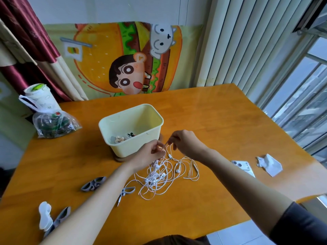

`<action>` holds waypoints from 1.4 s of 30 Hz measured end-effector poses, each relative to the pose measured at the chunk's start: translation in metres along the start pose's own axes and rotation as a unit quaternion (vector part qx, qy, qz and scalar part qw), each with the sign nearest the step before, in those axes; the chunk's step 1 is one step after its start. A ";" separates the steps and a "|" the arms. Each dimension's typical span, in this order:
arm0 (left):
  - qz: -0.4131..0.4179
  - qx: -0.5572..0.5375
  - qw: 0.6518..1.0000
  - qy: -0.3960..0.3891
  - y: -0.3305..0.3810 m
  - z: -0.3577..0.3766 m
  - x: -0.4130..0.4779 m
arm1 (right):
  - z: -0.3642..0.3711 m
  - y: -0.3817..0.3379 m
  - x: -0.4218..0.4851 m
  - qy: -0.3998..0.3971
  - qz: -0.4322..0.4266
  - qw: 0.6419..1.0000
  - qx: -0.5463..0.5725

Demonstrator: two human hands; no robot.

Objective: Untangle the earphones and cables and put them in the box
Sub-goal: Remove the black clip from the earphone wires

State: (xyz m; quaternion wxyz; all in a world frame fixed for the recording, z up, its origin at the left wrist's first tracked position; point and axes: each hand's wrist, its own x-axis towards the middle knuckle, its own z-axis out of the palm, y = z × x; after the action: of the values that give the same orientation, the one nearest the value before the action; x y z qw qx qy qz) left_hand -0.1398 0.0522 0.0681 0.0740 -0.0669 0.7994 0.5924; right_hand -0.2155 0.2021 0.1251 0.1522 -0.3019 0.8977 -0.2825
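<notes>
A tangle of white earphone cables (159,175) lies on the orange wooden table (221,121), just in front of a cream plastic box (131,129). My left hand (150,154) pinches a bunch of the strands and lifts them above the heap. My right hand (185,145) pinches a thin strand near an inline piece, close to the left hand and beside the box's front right corner. Small items lie in the bottom of the box.
Grey cable holders (93,183) and a white one (45,215) lie at the front left. A clear bag with dark items (53,125) and a white cup (39,98) stand at the far left. A phone (243,167) and crumpled paper (269,164) lie to the right.
</notes>
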 end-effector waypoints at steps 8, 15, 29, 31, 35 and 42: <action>0.021 0.006 0.998 0.055 -0.012 0.004 -0.002 | 0.005 -0.002 0.000 0.028 -0.005 1.000 -0.001; 0.041 -0.016 0.991 0.125 -0.015 0.001 -0.004 | 0.003 -0.005 0.001 0.061 -0.018 0.998 -0.004; 0.030 -0.001 0.988 0.152 -0.025 -0.002 -0.026 | -0.007 -0.015 0.009 0.070 -0.045 0.997 -0.003; 0.017 0.012 0.985 0.170 -0.027 -0.003 -0.027 | -0.006 -0.015 0.008 0.065 -0.047 0.997 -0.005; 0.003 0.039 0.986 0.160 -0.028 -0.002 -0.027 | -0.005 -0.014 0.007 0.065 -0.049 0.997 0.000; -0.029 0.073 0.989 0.126 -0.026 0.000 -0.030 | -0.003 -0.012 0.006 0.073 -0.059 0.996 0.007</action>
State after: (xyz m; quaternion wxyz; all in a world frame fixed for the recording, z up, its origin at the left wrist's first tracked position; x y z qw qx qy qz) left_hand -0.1057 0.0449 0.0498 -0.0059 -0.1584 0.8410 0.5172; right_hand -0.2159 0.1913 0.1340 0.0710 -0.3320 0.8851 -0.3183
